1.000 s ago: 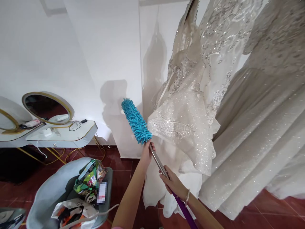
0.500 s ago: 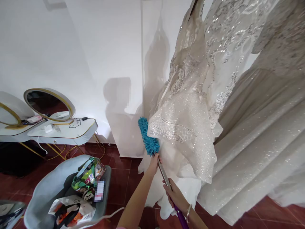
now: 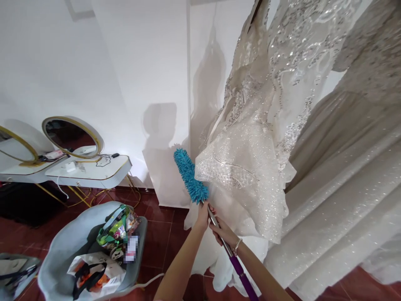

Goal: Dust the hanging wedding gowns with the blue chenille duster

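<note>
I had both hands, left hand (image 3: 203,215) and right hand (image 3: 223,234), clamped on the duster (image 3: 191,176) at frame centre; its fibres, against the gown (image 3: 247,167), could have snagged sequins.

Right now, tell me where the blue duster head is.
In the head view, centre frame: the blue duster head sits just above both hands, against the sparkly dress hem's left edge.

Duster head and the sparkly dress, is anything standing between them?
Nothing visible. The blue duster head lies right beside the dress's glittery ruffle edge, with only white wall behind it. Both hands, left and right, grip the pole below it.
</note>
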### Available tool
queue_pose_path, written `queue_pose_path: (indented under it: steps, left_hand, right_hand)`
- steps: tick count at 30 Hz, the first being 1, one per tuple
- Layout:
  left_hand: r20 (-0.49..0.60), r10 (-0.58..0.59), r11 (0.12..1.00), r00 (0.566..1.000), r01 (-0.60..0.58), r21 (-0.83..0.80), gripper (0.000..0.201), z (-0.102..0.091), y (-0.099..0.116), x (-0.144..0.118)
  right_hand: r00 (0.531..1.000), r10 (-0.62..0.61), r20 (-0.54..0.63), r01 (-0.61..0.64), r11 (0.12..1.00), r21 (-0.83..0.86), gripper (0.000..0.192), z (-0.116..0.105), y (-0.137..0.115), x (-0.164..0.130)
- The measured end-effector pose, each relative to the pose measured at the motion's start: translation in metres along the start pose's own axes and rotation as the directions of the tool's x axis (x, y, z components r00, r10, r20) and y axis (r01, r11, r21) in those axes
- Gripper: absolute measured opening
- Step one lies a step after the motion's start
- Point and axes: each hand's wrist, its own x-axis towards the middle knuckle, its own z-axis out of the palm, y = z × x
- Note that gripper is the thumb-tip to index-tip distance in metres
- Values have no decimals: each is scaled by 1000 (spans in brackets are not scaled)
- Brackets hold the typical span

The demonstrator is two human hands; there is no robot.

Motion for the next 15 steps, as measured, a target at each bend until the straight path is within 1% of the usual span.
queue_pose_path:
  steps: [2,4,6,8,11,15]
  left_hand:
    - [41,20,1000,999,-19,-22,34,1,11,1]
    - [70,26,999,997,-24,-30,34,1,21,2]
    - [73,27,999,997,-25,-26,36,1,27,3]
    - [58,15,1000,998,-15,-8,38,2,28,2]
    - [35,-14,999,999,13,37,40,5,18,1]
    - [-35,-63,994,997,66,86,35,3,-10,-2]
  right_hand:
    - [998,-30,60,29,999,24,48,0,-15,0]
    - [995,-48,93,45,998,36,49,1,-26,-3]
    - [995,-53,90,51,998,24,50,3,-32,-6]
    - [996,-51,69,50,999,8,51,5,-31,-8]
    - [998,-44,36,43,999,17,54,7,-19,-9]
    - [1000,7,-12,-6,999,36,59,5,13,-10]
